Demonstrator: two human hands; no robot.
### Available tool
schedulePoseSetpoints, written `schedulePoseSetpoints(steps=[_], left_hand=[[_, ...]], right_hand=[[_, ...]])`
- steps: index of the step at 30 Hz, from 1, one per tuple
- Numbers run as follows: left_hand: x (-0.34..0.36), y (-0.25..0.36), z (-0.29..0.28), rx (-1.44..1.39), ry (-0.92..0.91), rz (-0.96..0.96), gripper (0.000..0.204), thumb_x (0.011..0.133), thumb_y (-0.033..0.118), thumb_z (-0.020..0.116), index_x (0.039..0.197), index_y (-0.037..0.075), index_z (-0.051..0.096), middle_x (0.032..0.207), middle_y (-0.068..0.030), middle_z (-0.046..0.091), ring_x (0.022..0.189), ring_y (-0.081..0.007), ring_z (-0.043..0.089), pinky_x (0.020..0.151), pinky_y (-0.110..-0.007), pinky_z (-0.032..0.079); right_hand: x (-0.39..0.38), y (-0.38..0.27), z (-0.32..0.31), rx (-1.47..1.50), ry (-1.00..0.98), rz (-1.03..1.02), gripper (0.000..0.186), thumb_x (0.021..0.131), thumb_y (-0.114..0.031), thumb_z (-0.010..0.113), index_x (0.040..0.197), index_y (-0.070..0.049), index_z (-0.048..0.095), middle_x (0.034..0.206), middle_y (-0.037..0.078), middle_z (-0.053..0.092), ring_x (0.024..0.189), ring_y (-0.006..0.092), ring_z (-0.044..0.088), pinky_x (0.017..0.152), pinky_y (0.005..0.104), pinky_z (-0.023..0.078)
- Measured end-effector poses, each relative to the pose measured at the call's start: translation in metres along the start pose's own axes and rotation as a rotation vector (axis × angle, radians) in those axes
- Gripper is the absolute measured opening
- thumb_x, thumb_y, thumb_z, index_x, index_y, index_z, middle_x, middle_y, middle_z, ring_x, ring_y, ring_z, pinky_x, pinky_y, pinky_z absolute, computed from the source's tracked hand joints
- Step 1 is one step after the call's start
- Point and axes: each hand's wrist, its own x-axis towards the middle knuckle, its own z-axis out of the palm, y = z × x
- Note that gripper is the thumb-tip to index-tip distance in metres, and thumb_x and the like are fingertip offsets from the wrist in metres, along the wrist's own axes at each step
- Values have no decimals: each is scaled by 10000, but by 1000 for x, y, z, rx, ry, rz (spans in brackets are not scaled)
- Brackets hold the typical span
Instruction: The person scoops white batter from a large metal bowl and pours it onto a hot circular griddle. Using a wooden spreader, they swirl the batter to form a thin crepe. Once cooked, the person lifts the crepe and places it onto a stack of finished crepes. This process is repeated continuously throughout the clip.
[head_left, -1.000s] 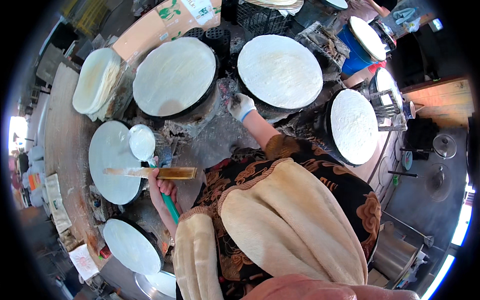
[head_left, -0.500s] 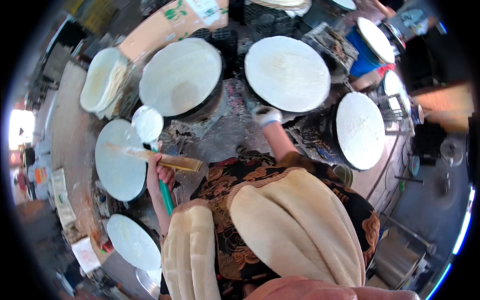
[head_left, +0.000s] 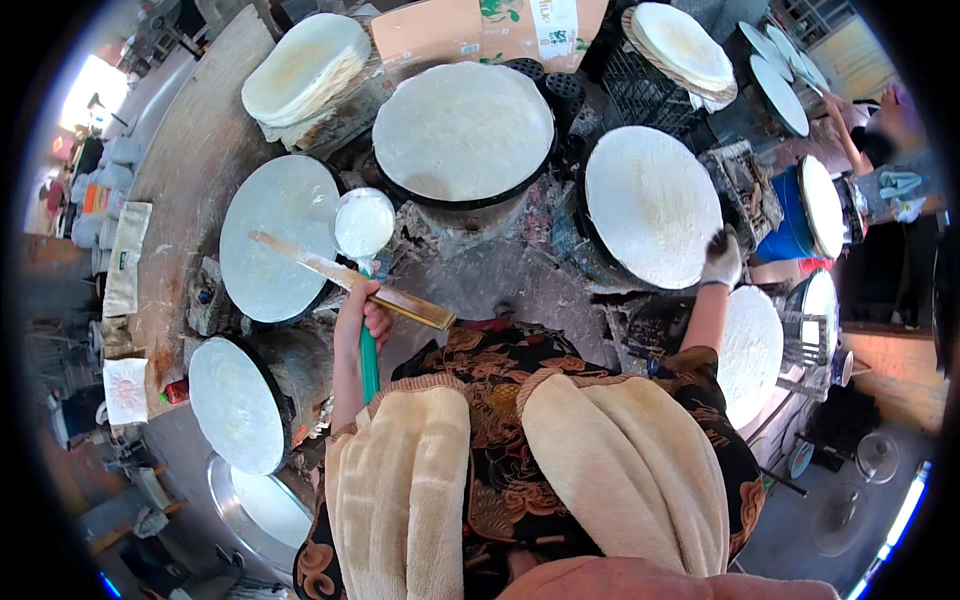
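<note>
My left hand (head_left: 368,312) is closed round the green handle of a ladle (head_left: 365,222) and a flat wooden scraper (head_left: 390,300). White batter fills the ladle's round bowl, which overlaps the edge of a round griddle covered in white (head_left: 275,240). Batter coats the scraper's far end. My right hand (head_left: 722,262), in a whitish glove with dark fingertips, is at the right near edge of another round griddle (head_left: 655,205), on which a white sheet is spread. Its fingers are too small and blurred to show whether they pinch the sheet's edge.
Several more white-covered griddles ring me, including one ahead (head_left: 465,130) and one at near left (head_left: 237,405). Stacks of pale flat sheets stand at far left (head_left: 310,70) and far right (head_left: 685,45). A blue bucket (head_left: 785,215) is at right. Another person works at far right.
My right hand has moved round the griddle's edge from its near left side to its right side. The view has turned, shifting the griddles rightward. My left hand keeps its hold.
</note>
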Motion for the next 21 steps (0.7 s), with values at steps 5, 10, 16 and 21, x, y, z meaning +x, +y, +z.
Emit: schedulePoseSetpoints(steps=[5, 10, 16, 21], left_hand=[[-8, -18, -8, -106, 61, 54, 411, 890, 292, 534, 537, 192, 350, 400, 47, 351, 290, -92, 330, 270, -249, 262], [-30, -35, 3, -251, 243, 122, 400, 904, 227, 541, 550, 191, 356, 384, 55, 351, 271, -72, 329, 249, -206, 266], [-59, -55, 2, -439, 365, 226, 373, 896, 214, 531, 566, 178, 360, 393, 45, 352, 273, -79, 317, 251, -211, 248], [-79, -66, -15, -521, 376, 274, 356, 921, 184, 511, 589, 140, 390, 420, 33, 379, 289, -77, 338, 263, -206, 292]], right_hand=[[-37, 87, 202, -753, -392, 143, 272, 855, -355, 623, 855, -91, 688, 694, -3, 628, 569, 69, 524, 521, 218, 418], [34, 209, 310, -1200, -639, -486, 529, 752, -327, 704, 1182, -31, 616, 1038, 99, 679, 819, 187, 644, 763, 301, 492], [5, 231, 404, -1808, -729, -376, 619, 741, -455, 637, 1232, -84, 572, 1207, 168, 592, 1115, 303, 572, 958, 383, 435], [-12, 221, 410, -1748, -749, -590, 389, 852, -405, 501, 1015, -104, 686, 1046, 175, 648, 999, 326, 615, 877, 420, 472]])
